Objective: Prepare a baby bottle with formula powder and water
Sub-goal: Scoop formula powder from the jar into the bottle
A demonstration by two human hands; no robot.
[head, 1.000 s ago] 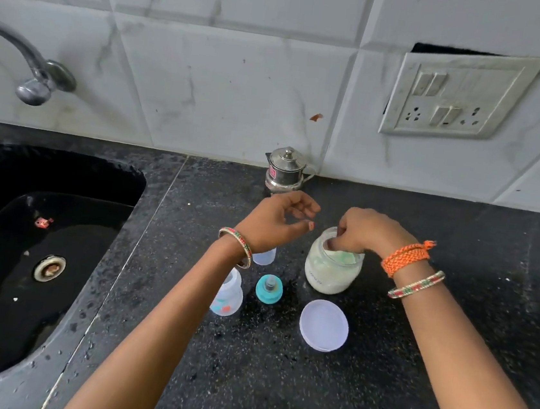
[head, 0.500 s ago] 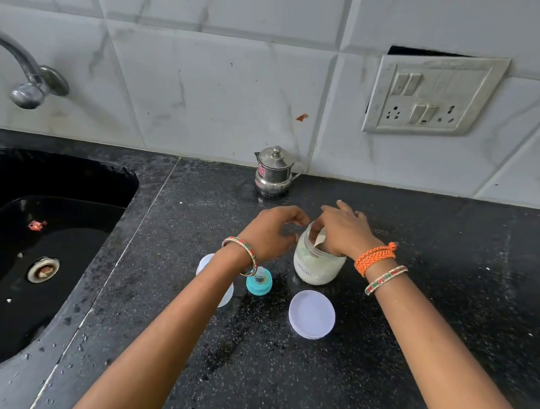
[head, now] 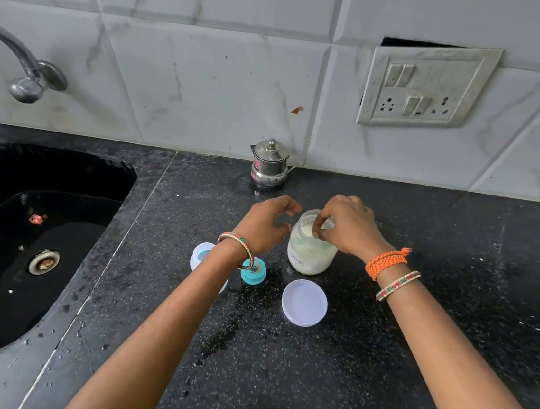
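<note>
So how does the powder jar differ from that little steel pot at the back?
The powder jar is see-through with pale powder inside; the steel pot is shiny metal, its contents hidden. The jar stands open, its white lid lying on the counter, while the pot wears a knobbed lid. The right hand reaches into the jar; the pot stands untouched. Both stand upright.

On the black counter [head: 378,368] the right hand [head: 348,225] dips its fingers into the open powder jar [head: 311,252], while the left hand [head: 268,226] hovers loosely curled just beside it. The jar's white lid [head: 304,303] lies in front, the teal nipple ring [head: 254,272] and clear baby bottle [head: 202,253] under the left wrist
</note>
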